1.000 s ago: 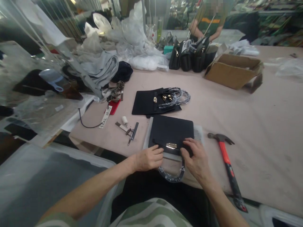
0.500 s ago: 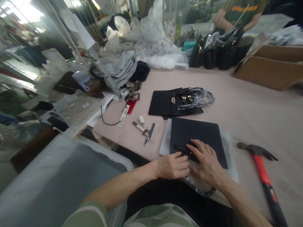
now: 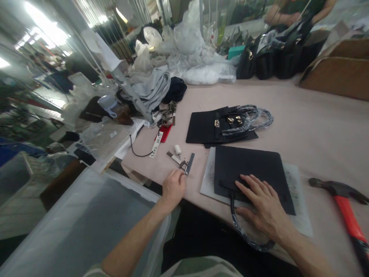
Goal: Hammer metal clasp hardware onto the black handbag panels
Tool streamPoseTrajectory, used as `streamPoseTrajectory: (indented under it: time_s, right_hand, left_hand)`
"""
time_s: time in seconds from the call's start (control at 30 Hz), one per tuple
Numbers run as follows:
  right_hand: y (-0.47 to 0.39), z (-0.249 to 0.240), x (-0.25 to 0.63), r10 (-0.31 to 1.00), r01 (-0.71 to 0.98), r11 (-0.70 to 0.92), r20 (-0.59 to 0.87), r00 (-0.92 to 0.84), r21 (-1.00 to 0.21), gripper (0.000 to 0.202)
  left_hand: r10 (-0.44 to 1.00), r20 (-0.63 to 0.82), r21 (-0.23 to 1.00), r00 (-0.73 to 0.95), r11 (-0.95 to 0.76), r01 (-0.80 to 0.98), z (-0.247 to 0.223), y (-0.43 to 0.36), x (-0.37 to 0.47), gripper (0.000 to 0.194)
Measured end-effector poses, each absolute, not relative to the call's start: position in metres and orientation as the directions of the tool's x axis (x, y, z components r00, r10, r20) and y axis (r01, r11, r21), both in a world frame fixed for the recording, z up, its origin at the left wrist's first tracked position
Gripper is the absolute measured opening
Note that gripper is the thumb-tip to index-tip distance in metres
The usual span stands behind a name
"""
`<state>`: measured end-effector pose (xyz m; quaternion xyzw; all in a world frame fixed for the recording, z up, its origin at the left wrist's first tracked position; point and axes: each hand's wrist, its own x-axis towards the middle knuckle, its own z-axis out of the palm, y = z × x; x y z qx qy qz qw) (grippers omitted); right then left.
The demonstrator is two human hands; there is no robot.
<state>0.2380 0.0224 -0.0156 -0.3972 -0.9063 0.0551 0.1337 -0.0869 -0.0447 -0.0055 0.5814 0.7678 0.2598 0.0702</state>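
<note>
My right hand (image 3: 263, 206) lies open on a black leather bag panel (image 3: 250, 165), fingers spread beside a short strap tab (image 3: 226, 186). From that tab a plastic-wrapped bag handle (image 3: 236, 227) loops down over the table edge. The panel rests on a pale speckled board (image 3: 300, 196). My left hand (image 3: 174, 187) is at the small tools, its fingertips closed on the lower end of a slim metal tool (image 3: 186, 169). The fingers hide that end. Against the slim tool lies a small steel ruler (image 3: 190, 161), with a white-capped piece (image 3: 177, 149) behind.
A claw hammer (image 3: 344, 204) lies at right. Behind the panel sit black bag pieces (image 3: 198, 129) with gold hardware and wrapped handles. Black handbags (image 3: 265, 63), a cardboard box (image 3: 337, 73) and plastic bags stand farther back. A grey bin (image 3: 115, 215) is at left.
My left hand has left the strap tab and moved left to the small tools, closing on one. My right hand stays on the panel. The view has shifted slightly.
</note>
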Motion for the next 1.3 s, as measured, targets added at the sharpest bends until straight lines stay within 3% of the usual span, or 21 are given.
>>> streamPoseTrajectory:
  time_s: [0.1,0.17,0.4,0.5,0.67,0.97,1.03,1.13,1.2,1.3]
  right_hand:
    - [0.022,-0.014,0.237,0.740,0.708,0.672,0.195,-0.643,-0.215,0.063]
    - [0.022,-0.013,0.236,0.739,0.707,0.673,0.202,-0.643,-0.216,0.063]
    - [0.021,-0.015,0.235,0.744,0.715,0.667,0.224,-0.629,-0.208,0.062]
    - [0.021,-0.016,0.235,0.737,0.711,0.674,0.249,-0.628,-0.200,0.062]
    - [0.022,-0.017,0.235,0.714,0.700,0.694,0.287,-0.638,-0.171,0.061]
    - [0.024,-0.022,0.236,0.718,0.703,0.689,0.294,-0.630,-0.177,0.061]
    - [0.024,-0.023,0.236,0.724,0.708,0.684,0.288,-0.627,-0.176,0.062]
    - [0.024,-0.024,0.237,0.722,0.708,0.685,0.298,-0.625,-0.175,0.062]
    - [0.025,-0.025,0.237,0.702,0.696,0.699,0.343,-0.624,-0.166,0.060]
    - [0.029,-0.032,0.239,0.638,0.661,0.740,0.441,-0.631,-0.125,0.062]
  left_hand:
    - [0.917,-0.038,0.475,-0.398,0.367,0.800,-0.002,-0.028,-0.108,0.021]
    - [0.913,-0.095,0.495,-0.396,0.389,0.777,-0.001,-0.013,-0.112,0.024]
    - [0.918,-0.102,0.504,-0.383,0.380,0.776,0.005,0.012,-0.107,0.027]
    - [0.921,-0.110,0.457,-0.374,0.381,0.803,0.009,0.000,-0.102,0.018]
    - [0.909,-0.118,0.378,-0.401,0.414,0.828,0.010,-0.002,-0.087,0.024]
    - [0.965,-0.023,0.472,-0.261,0.241,0.848,-0.001,0.011,-0.088,0.016]
    - [0.969,0.067,0.449,-0.238,0.184,0.875,0.003,0.014,-0.104,0.022]
    - [0.971,0.188,0.322,-0.151,0.084,0.943,0.014,0.031,-0.136,0.031]
    - [0.989,0.143,0.226,-0.036,0.003,0.974,0.022,0.047,-0.155,0.044]
    - [0.992,-0.062,0.188,0.108,-0.095,0.978,0.031,0.069,-0.172,0.050]
